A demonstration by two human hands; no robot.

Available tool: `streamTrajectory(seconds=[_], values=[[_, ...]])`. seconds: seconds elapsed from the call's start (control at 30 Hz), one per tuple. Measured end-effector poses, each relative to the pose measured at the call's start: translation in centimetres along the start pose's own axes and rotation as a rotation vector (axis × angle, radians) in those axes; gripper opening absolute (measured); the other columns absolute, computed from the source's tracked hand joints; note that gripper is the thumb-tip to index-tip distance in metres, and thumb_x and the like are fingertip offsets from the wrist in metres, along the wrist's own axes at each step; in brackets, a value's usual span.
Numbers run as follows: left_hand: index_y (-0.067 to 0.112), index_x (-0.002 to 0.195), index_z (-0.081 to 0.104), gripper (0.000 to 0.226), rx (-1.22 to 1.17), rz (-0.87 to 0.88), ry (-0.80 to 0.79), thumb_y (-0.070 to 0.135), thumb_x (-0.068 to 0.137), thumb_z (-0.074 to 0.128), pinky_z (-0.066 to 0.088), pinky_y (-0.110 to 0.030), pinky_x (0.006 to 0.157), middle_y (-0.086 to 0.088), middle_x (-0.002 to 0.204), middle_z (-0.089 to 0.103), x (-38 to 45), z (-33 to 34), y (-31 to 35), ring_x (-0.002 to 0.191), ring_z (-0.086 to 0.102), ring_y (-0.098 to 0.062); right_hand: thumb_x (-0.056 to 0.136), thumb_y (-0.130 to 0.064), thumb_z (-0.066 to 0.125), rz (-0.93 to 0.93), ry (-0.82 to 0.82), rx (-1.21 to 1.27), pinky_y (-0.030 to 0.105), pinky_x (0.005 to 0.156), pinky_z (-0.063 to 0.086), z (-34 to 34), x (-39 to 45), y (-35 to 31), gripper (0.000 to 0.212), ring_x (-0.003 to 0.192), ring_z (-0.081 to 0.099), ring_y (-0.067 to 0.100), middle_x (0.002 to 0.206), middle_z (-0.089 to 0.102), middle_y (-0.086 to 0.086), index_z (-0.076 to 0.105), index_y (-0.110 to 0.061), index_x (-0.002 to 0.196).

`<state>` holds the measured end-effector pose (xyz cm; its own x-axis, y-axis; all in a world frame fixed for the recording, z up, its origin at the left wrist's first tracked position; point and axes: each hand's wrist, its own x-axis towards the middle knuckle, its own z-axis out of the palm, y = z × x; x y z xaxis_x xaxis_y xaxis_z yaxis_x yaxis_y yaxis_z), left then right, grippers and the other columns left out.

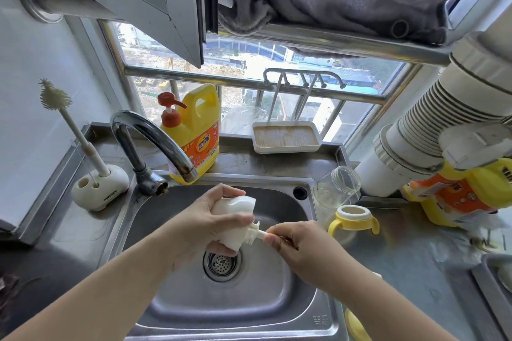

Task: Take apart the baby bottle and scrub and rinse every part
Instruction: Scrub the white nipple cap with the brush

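Over the steel sink [277, 299], my left hand [205, 223] grips a white bottle cap [235, 210] turned on its side, its opening facing right. My right hand [293, 241] pinches the handle of a small white brush [256, 232], whose bristled head sits at the cap's opening. The clear bottle body [336, 187] lies tilted on the counter to the right of the sink. In front of it stands the yellow handled collar [353, 219] with its white ring.
A chrome faucet [155, 141] arches over the sink's back left; no water runs. A yellow detergent jug [194, 133] with an orange pump stands behind it. A long bottle brush [70, 124] stands in a white holder at left. A white tray rack [286, 137] sits by the window.
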<state>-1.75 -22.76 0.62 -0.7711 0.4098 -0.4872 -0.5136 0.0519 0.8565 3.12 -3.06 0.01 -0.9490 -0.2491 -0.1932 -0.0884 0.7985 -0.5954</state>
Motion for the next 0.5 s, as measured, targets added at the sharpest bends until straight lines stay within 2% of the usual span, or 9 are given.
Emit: streamTrajectory(seconds=[0.07, 0.13, 0.2, 0.23, 0.3, 0.37, 0.43, 0.5], values=[[0.026, 0.100, 0.062, 0.060, -0.024, 0.007, 0.053, 0.034, 0.046, 0.088, 0.057, -0.045, 0.063, -0.011, 0.104, 0.060, 0.2, 0.1, 0.2, 0.076, 0.068, -0.022, 0.095, -0.040, 0.047, -0.017, -0.005, 0.015, 0.029, 0.056, 0.036, 0.2, -0.1, -0.2, 0.028, 0.053, 0.041, 0.010, 0.051, 0.042, -0.008, 0.068, -0.022, 0.093], [0.024, 0.102, 0.061, 0.069, -0.007, 0.005, 0.079, 0.034, 0.041, 0.092, 0.056, -0.040, 0.060, -0.012, 0.103, 0.061, 0.3, 0.1, 0.0, 0.072, 0.069, -0.020, 0.095, -0.041, 0.045, -0.030, -0.026, -0.021, 0.032, 0.062, 0.040, 0.1, 0.0, -0.3, 0.029, 0.059, 0.045, 0.010, 0.055, 0.047, -0.008, 0.068, -0.023, 0.096], [0.023, 0.102, 0.063, 0.073, 0.005, -0.005, 0.074, 0.036, 0.035, 0.087, 0.055, -0.036, 0.058, -0.014, 0.103, 0.064, 0.2, -0.1, -0.3, 0.071, 0.069, -0.019, 0.096, -0.045, 0.040, -0.025, -0.004, -0.214, 0.030, 0.064, 0.041, 0.0, 0.2, -0.2, 0.030, 0.072, 0.054, 0.012, 0.073, 0.059, -0.008, 0.065, -0.028, 0.103], [0.022, 0.103, 0.063, 0.074, 0.009, -0.012, 0.066, 0.037, 0.034, 0.083, 0.055, -0.035, 0.057, -0.014, 0.103, 0.064, 0.2, -0.2, -0.4, 0.072, 0.068, -0.019, 0.096, -0.045, 0.038, -0.039, 0.064, -0.350, 0.028, 0.060, 0.039, -0.2, 0.4, -0.1, 0.031, 0.075, 0.057, 0.013, 0.080, 0.061, -0.008, 0.064, -0.030, 0.100], [0.022, 0.103, 0.064, 0.074, 0.010, -0.022, 0.058, 0.038, 0.033, 0.081, 0.055, -0.035, 0.057, -0.013, 0.103, 0.065, 0.2, -0.3, -0.5, 0.075, 0.067, -0.020, 0.091, -0.044, 0.038, -0.065, 0.228, -0.578, 0.022, 0.046, 0.028, -0.5, 0.8, 0.3, 0.032, 0.058, 0.058, 0.011, 0.068, 0.056, -0.008, 0.065, -0.030, 0.080], [0.021, 0.100, 0.064, 0.070, -0.012, -0.017, 0.053, 0.038, 0.034, 0.080, 0.055, -0.037, 0.059, -0.012, 0.101, 0.065, 0.3, -0.5, -0.4, 0.076, 0.066, -0.021, 0.086, -0.042, 0.041, -0.099, 0.342, -0.665, 0.020, 0.041, 0.025, -0.5, 1.2, 0.3, 0.030, 0.046, 0.053, 0.011, 0.057, 0.050, -0.008, 0.061, -0.028, 0.068], [0.021, 0.097, 0.064, 0.067, -0.041, 0.005, 0.058, 0.037, 0.034, 0.081, 0.056, -0.041, 0.061, -0.012, 0.099, 0.064, 0.4, -0.5, -0.1, 0.077, 0.066, -0.023, 0.087, -0.044, 0.035, -0.079, 0.309, -0.627, 0.022, 0.042, 0.030, 0.0, 1.3, 0.0, 0.034, 0.049, 0.055, 0.013, 0.060, 0.052, -0.007, 0.061, -0.027, 0.073], [0.021, 0.096, 0.065, 0.066, -0.064, 0.044, 0.086, 0.034, 0.033, 0.082, 0.057, -0.044, 0.061, -0.012, 0.099, 0.062, 0.5, -0.5, 0.0, 0.076, 0.066, -0.024, 0.090, -0.051, 0.023, -0.052, 0.169, -0.472, 0.028, 0.051, 0.035, 0.5, 1.3, -0.4, 0.048, 0.060, 0.056, 0.016, 0.068, 0.057, -0.005, 0.062, -0.023, 0.087]])
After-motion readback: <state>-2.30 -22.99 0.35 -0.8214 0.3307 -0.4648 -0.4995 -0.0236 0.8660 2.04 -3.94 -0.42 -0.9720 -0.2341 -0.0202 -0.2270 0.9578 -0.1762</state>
